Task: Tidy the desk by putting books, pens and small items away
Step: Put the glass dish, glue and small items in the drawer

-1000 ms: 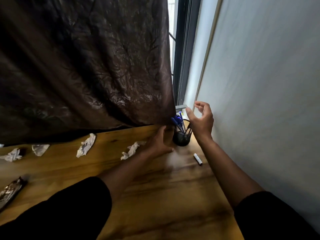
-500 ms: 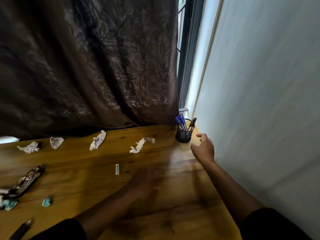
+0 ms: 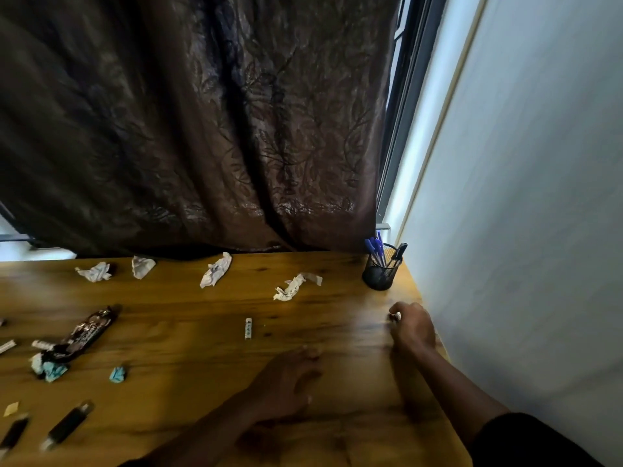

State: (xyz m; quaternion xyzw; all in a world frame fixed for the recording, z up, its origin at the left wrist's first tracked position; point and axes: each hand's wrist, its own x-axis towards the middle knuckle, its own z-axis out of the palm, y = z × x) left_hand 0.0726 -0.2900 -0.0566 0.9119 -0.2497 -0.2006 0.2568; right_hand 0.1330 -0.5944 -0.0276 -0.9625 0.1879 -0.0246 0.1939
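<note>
A black mesh pen holder [image 3: 380, 274] with blue pens stands at the desk's far right corner. Just in front of it, my right hand [image 3: 412, 326] rests on the wooden desk [image 3: 188, 372] with its fingers curled around a small white item [image 3: 397, 316] that shows at the fingertips. My left hand [image 3: 286, 382] lies low over the middle of the desk, blurred, fingers spread and holding nothing. A small white stick [image 3: 248, 328] lies ahead of it. Two black markers [image 3: 67, 426] lie at the near left.
Several crumpled papers [image 3: 215, 274] lie along the back of the desk. A dark wrapper [image 3: 89, 332] and teal scraps [image 3: 117, 374] sit at the left. A brown curtain [image 3: 202, 129] hangs behind. A white wall [image 3: 522, 230] borders the right edge.
Both hands have come back from the pen holder. The right hand dropped to the desk and curled over the small white item. The left hand swept back to the desk's middle.
</note>
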